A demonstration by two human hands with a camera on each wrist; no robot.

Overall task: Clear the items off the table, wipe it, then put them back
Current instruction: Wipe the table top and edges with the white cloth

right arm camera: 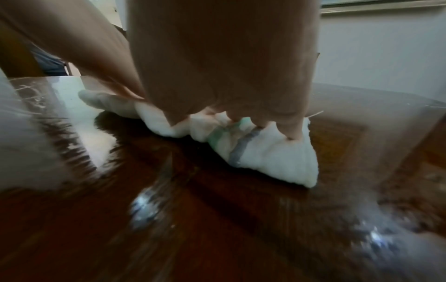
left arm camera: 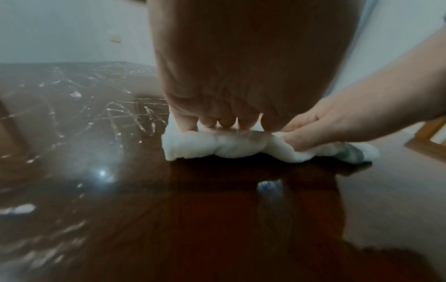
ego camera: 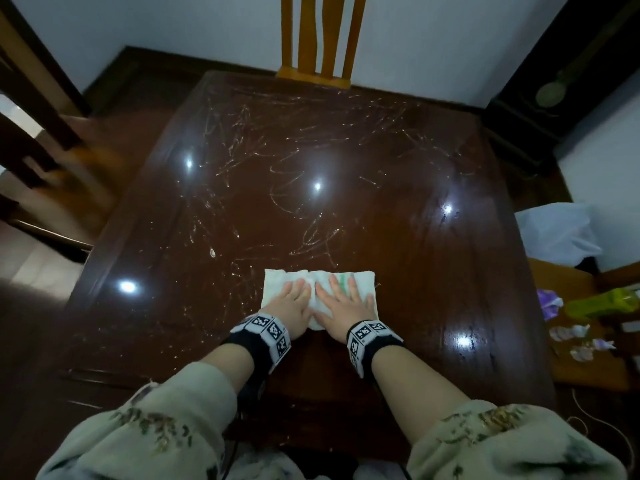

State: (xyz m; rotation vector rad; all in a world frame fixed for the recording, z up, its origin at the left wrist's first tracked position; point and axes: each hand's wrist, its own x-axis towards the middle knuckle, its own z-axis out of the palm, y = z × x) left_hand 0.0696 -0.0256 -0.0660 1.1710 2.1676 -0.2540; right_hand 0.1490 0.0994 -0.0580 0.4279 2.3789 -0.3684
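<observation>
A white cloth (ego camera: pixel 277 282) with a green and a grey stripe lies bunched on the dark glossy table (ego camera: pixel 398 202), near its front edge. My left hand (ego camera: pixel 294 301) presses flat on the cloth's left half, fingers straight. My right hand (ego camera: pixel 346 299) presses flat on its right half, fingers spread over the stripes. The left wrist view shows the cloth (left arm camera: pixel 217 145) under my left fingertips (left arm camera: pixel 226 122), with my right hand (left arm camera: pixel 333 126) beside them. In the right wrist view the striped cloth (right arm camera: pixel 265 156) lies under my right fingers (right arm camera: pixel 293 131). Pale scratch-like streaks cover the table's far part.
A wooden chair back (ego camera: pixel 322 39) stands at the table's far edge. To the right, a low wooden surface (ego camera: pixel 561 282) holds a green object (ego camera: pixel 602 301), purple wrappers (ego camera: pixel 549 301) and small pale items (ego camera: pixel 571 332). A white plastic bag (ego camera: pixel 554 233) sits behind them. Dark furniture stands at the left.
</observation>
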